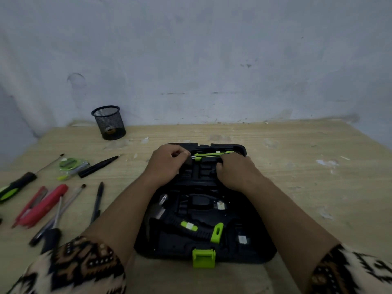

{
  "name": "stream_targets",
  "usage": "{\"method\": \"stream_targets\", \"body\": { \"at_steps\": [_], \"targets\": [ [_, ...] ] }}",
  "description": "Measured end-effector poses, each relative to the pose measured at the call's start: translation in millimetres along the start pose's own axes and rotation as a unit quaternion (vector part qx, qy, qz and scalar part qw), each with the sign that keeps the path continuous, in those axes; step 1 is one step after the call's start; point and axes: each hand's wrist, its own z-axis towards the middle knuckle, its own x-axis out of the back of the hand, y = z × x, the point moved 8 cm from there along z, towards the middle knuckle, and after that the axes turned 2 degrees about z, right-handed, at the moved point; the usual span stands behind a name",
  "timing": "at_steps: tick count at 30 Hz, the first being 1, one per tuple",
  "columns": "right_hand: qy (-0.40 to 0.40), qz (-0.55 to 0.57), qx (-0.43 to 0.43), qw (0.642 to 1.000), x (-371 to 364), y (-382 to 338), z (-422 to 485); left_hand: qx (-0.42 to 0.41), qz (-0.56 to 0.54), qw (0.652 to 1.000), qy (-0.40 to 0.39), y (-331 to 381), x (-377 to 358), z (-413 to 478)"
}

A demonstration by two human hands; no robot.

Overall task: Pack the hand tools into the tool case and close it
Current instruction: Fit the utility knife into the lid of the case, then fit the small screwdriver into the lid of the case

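A black tool case [257, 249] lies open on the table in front of me, its green latch [203, 258] at the near edge. A hammer [169, 217] with a black and green handle sits in the near half. A green and black screwdriver [209, 156] lies across the far half. My left hand [167, 164] pinches the screwdriver's metal tip end with curled fingers. My right hand [235, 169] grips its handle end. Both press it toward a slot in the case.
Left of the case lie a green-handled screwdriver [16, 186], a red cutter [42, 205], several pens [97, 201], a black marker [97, 166] and a green tape measure [71, 165]. A black mesh cup [108, 123] stands at the back left by the wall.
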Motion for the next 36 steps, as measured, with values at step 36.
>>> {"method": "stream_targets", "body": {
  "at_steps": [36],
  "targets": [
    [-0.066, 0.1, 0.218, 0.969, -58, -140, -6, -0.014, 0.179, 0.978, 0.11, -68, 123, 10]
  ]
}}
